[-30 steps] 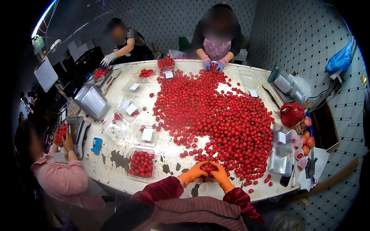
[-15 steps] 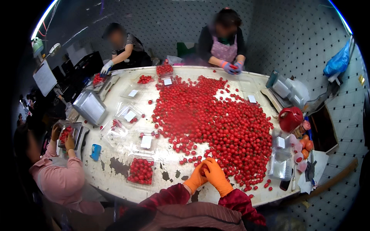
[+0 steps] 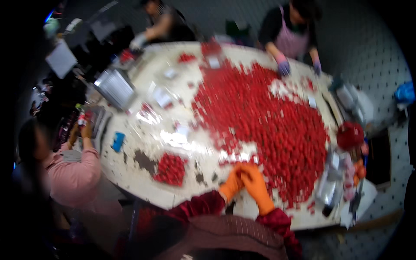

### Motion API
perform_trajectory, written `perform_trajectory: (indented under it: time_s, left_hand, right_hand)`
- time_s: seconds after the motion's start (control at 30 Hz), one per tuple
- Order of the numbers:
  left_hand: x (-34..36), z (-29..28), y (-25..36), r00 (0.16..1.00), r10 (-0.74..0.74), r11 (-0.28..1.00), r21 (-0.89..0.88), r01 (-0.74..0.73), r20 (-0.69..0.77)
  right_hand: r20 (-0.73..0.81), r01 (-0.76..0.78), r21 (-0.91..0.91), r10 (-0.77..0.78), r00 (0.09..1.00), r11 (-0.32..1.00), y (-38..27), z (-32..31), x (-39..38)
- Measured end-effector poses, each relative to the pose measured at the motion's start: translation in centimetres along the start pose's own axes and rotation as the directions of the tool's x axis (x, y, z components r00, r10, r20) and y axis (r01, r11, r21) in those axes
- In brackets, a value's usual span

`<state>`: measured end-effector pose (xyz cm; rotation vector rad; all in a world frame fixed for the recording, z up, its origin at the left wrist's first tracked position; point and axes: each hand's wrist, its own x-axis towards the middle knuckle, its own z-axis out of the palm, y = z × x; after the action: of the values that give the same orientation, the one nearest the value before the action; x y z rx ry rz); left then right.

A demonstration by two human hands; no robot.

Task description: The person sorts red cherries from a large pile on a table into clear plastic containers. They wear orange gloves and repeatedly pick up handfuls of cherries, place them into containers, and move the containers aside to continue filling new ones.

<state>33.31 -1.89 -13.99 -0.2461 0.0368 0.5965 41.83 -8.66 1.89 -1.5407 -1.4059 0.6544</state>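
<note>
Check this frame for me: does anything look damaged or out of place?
Yes, the white table looks damaged. Ragged dark patches show beside the square of red fruit, with smaller ones between it and the left hand. They break up the pale top, as if its coating had worn away. Blur hides finer flaws.

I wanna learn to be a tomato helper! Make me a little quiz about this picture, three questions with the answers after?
1. True or false: the orange-gloved left hand and orange-gloved right hand are close together.

2. Near which side of the broad white table is the rounded red kettle? A: left; B: right.

3. Fill in: the square batch of small red tomatoes lies to the ____ of the big heap of small red tomatoes.

Key: 1. True. 2. B. 3. Left.
</note>
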Motion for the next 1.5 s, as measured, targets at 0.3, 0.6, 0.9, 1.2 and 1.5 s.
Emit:
perform_trajectory:
  time_s: [0.3, 0.6, 0.9, 1.2, 1.5]
  left_hand:
    - [-1.0, 10.0, -1.2, 0.998, -0.026, 0.999, 0.042, 0.028, -0.066]
    - [-1.5, 11.3, -0.3, 0.999, -0.008, 1.0, 0.029, 0.009, -0.043]
    - [-8.1, 14.6, 4.7, 0.998, 0.054, 0.996, -0.076, -0.056, -0.033]
    - [-20.4, 17.1, 17.6, 0.541, 0.828, -0.021, 0.974, -0.226, 0.143]
    - [-22.9, 18.6, 20.0, 0.549, 0.826, -0.3, 0.925, 0.233, 0.129]
  right_hand:
    - [-0.295, -0.21, 0.215, 0.269, 0.917, 0.954, 0.8, -4.8, -1.8]
    - [-0.249, -0.284, 0.278, 0.355, 0.901, 0.917, 4.4, -3.5, -3.0]
    - [-0.101, -0.334, 0.275, 0.373, 0.922, 0.901, 4.8, -1.6, -3.1]
    - [0.054, -0.407, 0.25, 0.407, 0.912, 0.879, 3.6, -0.2, -3.1]
    - [0.073, -0.361, 0.199, 0.353, 0.933, 0.911, 3.7, 0.2, -2.5]
